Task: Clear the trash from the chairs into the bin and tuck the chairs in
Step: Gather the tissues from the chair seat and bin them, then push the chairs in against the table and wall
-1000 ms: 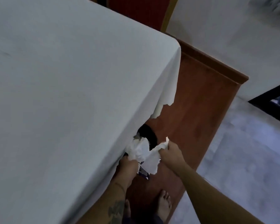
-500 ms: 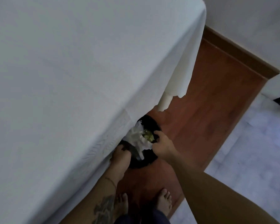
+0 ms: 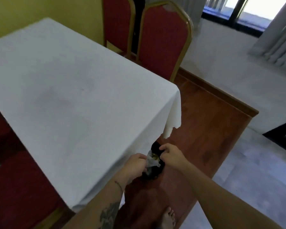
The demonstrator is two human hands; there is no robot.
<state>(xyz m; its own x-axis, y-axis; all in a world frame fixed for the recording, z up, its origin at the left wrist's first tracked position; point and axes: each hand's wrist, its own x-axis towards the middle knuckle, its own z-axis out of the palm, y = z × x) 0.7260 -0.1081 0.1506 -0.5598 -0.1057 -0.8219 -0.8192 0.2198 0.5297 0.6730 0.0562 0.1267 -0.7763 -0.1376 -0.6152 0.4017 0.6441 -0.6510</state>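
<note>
Now that the tissues that were up between both hands a second ago are down in the bin (image 3: 155, 172) by the table's (image 3: 73, 96) near edge, left hand (image 3: 135, 164) still pinches the trash (image 3: 151, 161), right hand (image 3: 169, 155) curled over it, so chairs (image 3: 162, 42) are next I guess.

White tablecloth (image 3: 76, 90): matt woven cloth, smooth, soft folds at the corner.
Red banquet chair back (image 3: 162, 42): matt red fabric padding, gold-painted metal frame, worn patch at the top.
Reddish-brown floor strip (image 3: 210, 123): wood-look, slight sheen.
Crumpled white trash (image 3: 151, 161): thin paper, creased.
Small black bin (image 3: 156, 147): dark, matt.
</note>
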